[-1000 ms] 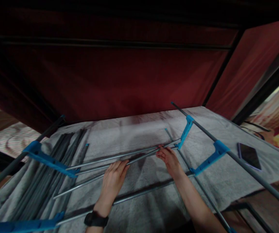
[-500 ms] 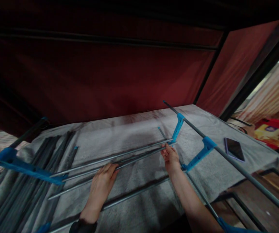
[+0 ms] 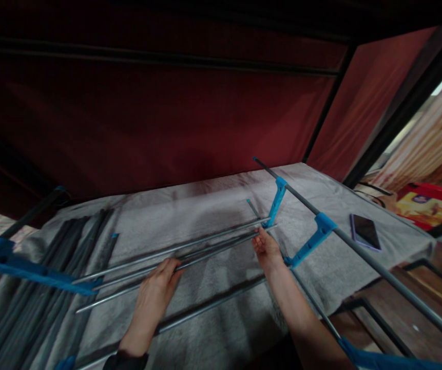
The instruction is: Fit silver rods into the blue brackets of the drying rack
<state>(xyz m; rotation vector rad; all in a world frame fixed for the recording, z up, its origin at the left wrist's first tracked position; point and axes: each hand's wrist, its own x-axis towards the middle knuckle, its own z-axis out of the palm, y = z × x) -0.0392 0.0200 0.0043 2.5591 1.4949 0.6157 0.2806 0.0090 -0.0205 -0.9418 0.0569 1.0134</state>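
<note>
Several thin grey metal rods [image 3: 205, 245] lie across a grey fabric shelf [image 3: 213, 205]. My left hand [image 3: 159, 285] rests palm down on the rods near their middle, fingers curled over one of them. My right hand [image 3: 267, 247] pinches the right end of a rod just below a blue plastic connector [image 3: 275, 201]. That connector and a second blue connector [image 3: 313, 239] sit on a long grey pole [image 3: 359, 252] that slants to the lower right.
A bundle of dark grey rods [image 3: 51, 277] lies at the left under a blue bracket [image 3: 24, 264]. A dark phone [image 3: 365, 231] lies on the shelf's right part. Dark red fabric walls [image 3: 167, 118] close the back and right. A red and yellow box [image 3: 428, 203] sits far right.
The view has swung left and up slightly. My right hand has drawn the rod end toward the blue connector; my left hand has slid a little down and left along the rods.
</note>
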